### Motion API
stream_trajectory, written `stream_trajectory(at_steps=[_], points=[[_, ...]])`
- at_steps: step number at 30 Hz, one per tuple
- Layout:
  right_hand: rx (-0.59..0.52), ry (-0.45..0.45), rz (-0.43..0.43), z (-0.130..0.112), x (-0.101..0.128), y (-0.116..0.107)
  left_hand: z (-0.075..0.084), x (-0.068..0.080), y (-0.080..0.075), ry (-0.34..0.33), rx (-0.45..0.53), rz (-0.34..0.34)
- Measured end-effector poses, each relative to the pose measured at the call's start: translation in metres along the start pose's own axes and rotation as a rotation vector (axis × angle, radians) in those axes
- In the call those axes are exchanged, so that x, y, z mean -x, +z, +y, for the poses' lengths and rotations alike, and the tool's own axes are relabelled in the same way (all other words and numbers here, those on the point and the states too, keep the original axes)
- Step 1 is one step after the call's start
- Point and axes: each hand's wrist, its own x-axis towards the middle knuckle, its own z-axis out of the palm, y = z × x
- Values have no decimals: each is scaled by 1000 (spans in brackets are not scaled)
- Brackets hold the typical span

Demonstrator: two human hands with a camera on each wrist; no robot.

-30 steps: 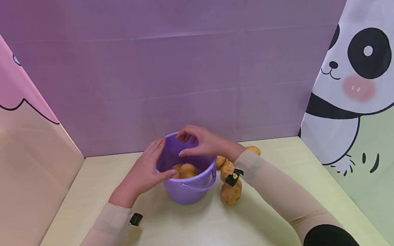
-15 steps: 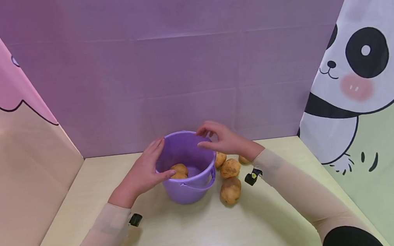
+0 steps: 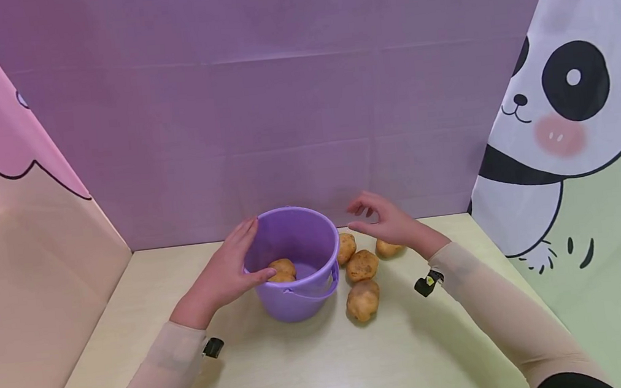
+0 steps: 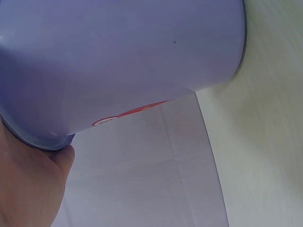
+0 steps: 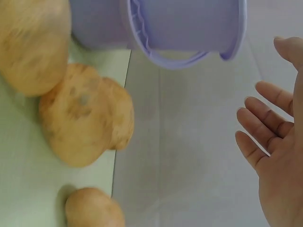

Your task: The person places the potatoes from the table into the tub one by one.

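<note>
A purple bucket [image 3: 297,300] stands upright on the table, with potatoes [image 3: 282,269] visible at its bottom left. My left hand [image 3: 220,279] holds the bucket's left rim, fingers along the far side and thumb over the near side; in the left wrist view, part of this hand [image 4: 28,175] lies against the rim. To the right of the bucket, my right hand [image 3: 387,221] is in the air with relaxed, apart fingers and nothing in them. Several potatoes lie below it, among them a near one [image 3: 363,301], a middle one [image 3: 362,266] and one farther right [image 3: 389,248].
The bucket's handle [image 3: 319,295] hangs down on its near right side. Behind the pale table [image 3: 281,369] rises a purple backdrop [image 3: 292,109]. Side panels carry a pink cartoon figure [image 3: 11,134] at left and a panda [image 3: 578,152] at right.
The right hand has moved from over the bucket out to the right, past its rim. A potato seen under that hand in the bucket no longer shows there. The left hand stays put.
</note>
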Motion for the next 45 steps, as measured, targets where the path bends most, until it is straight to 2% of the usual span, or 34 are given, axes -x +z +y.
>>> stream_trajectory(at_steps=[9,19,29,45], points=[[30,134,-37,20,26,-10,0,1,3,-4,5,-2],[-26,283,-87,46,46,-20,-1,0,2,-3,7,2],[-67,374,-85,63,62,-19,0,1,1,1,7,6],[-82,437,-61,104,76,-3,-2,0,3,-6,3,3]])
